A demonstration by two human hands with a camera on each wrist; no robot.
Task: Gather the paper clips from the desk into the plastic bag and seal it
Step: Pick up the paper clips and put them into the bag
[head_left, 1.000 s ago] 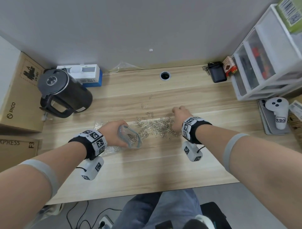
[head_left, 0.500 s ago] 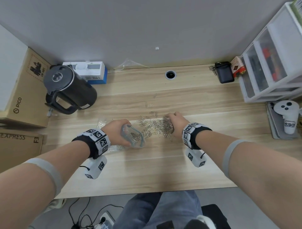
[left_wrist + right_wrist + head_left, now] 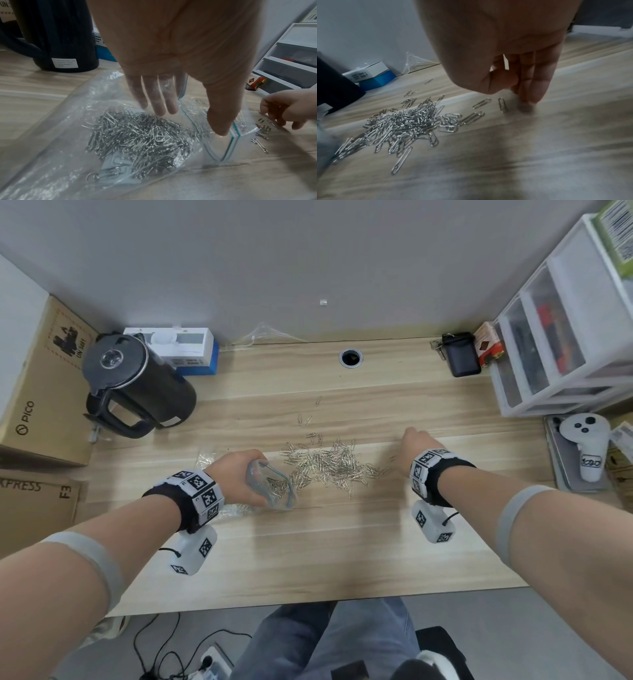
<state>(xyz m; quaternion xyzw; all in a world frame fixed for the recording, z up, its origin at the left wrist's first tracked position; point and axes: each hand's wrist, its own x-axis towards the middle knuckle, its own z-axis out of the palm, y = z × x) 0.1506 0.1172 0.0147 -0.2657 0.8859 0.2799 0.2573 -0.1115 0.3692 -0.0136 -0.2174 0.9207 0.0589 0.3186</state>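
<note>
A heap of silver paper clips (image 3: 332, 467) lies mid-desk, with a few strays (image 3: 310, 419) behind it. My left hand (image 3: 236, 474) holds the clear plastic bag (image 3: 274, 491) on the desk, its mouth facing the heap. The thumb (image 3: 221, 121) pinches the blue-striped upper rim, and the fingers show through the plastic. Many clips (image 3: 137, 135) lie inside the bag (image 3: 56, 142). My right hand (image 3: 411, 440) is just right of the heap. Its straight fingertips (image 3: 530, 100) touch the desk beside two loose clips (image 3: 502, 104) and hold nothing.
A black kettle (image 3: 137, 385) and a white-and-blue box (image 3: 185, 347) stand at the back left, beside cardboard boxes (image 3: 41, 392). A white drawer unit (image 3: 561, 337), a black case (image 3: 460, 357) and a white controller (image 3: 589, 446) line the right side. A cable hole (image 3: 350, 357) sits at the back.
My right hand has drawn back to the right, from the heap's edge to the bare desk beside it. The left hand and the bag have stayed put.
</note>
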